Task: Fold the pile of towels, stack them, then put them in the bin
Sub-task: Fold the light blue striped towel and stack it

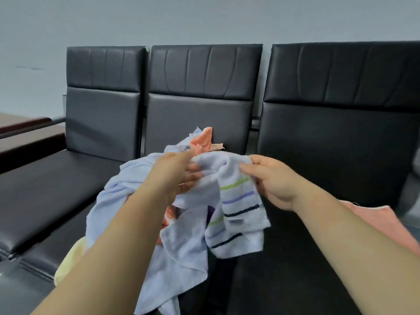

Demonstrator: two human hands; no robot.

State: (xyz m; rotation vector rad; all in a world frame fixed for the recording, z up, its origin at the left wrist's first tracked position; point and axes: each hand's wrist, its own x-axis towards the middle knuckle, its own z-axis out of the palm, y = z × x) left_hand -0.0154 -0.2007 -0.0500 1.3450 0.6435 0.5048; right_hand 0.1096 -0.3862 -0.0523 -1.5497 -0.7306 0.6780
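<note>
A white towel with green, purple and dark stripes [238,208] hangs crumpled between both hands above the middle seat. My left hand [179,176] pinches its upper edge on the left, and my right hand [272,180] grips the same edge on the right. Below and behind it lies the pile of towels [136,178]: pale blue ones, an orange one [204,139] sticking up at the back, and a yellow one [70,258] at the lower left. No bin is in view.
Three black padded chairs [341,133] stand in a row against a grey wall. A pink towel [375,221] lies on the right seat under my right forearm. A dark red table edge [22,130] shows at the far left.
</note>
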